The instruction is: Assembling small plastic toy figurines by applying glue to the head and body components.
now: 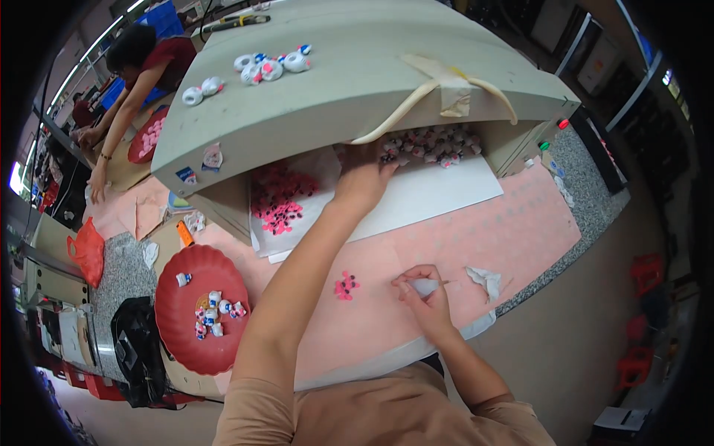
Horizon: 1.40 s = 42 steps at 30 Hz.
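Note:
My left hand [362, 178] reaches under the grey hood-like box [357, 70], beside a pile of small white pieces with pink and dark marks [428, 145]. Its fingertips are in shadow, so what they touch is hidden. Over the pink sheet, my right hand [428, 301] is closed in a pinch around a thin stick-like tool [445, 282]; something pale shows between the fingers. Left of it lies a small cluster of pink and dark pieces [346, 285]. More such pink pieces [279, 201] are heaped on white paper inside the box.
A red scalloped tray [175, 327] holds several small white-and-blue figures. More figures [271, 68] stand on the box top near a bent cream strip [398, 111]. Crumpled tissue [485, 282] lies at right on the pink sheet [520, 215]. Another person [152, 67] works at far left.

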Available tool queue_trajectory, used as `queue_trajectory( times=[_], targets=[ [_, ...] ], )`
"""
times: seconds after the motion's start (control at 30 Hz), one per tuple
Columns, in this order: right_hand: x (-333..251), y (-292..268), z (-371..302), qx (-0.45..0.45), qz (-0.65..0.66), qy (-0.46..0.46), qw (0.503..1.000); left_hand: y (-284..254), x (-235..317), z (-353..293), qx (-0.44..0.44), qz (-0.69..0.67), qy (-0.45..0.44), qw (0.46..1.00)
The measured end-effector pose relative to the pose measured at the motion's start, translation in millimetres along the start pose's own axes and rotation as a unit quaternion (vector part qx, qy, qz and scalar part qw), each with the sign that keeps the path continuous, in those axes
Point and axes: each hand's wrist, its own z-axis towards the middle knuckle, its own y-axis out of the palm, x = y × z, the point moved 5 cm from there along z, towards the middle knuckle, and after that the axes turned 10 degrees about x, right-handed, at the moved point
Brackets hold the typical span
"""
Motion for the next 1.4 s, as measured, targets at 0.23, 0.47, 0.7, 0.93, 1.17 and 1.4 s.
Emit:
queue_trajectory(
  times=[0.23,0.47,0.7,0.93,1.17,1.4],
  targets=[
    [-16.0,-47.4,5.8,0.079,-0.011,-0.066,0.995,50.1,-38.9,69.6,-0.008,-0.042,-0.012,0.999],
    [-17.7,-62.1,20.4,0.147,0.019,-0.04,0.988,55.0,4.8,33.1,-0.033,0.121,-0.013,0.992],
    [-20.0,-66.5,28.7,0.184,0.027,-0.064,0.981,50.8,26.0,-31.2,-0.075,0.095,-0.033,0.992],
    [-8.3,-73.1,28.6,0.208,0.023,-0.084,0.974,48.8,50.0,-16.2,-0.025,-0.02,0.007,0.999],
    [-4.0,-72.2,32.0,0.191,0.025,-0.073,0.978,119.9,0.2,72.6,-0.085,-0.129,-0.032,0.987],
    [-2.8,-71.3,32.6,0.175,0.03,-0.092,0.98,135.8,19.1,72.7,-0.17,0.004,0.025,0.985]
  ],
)
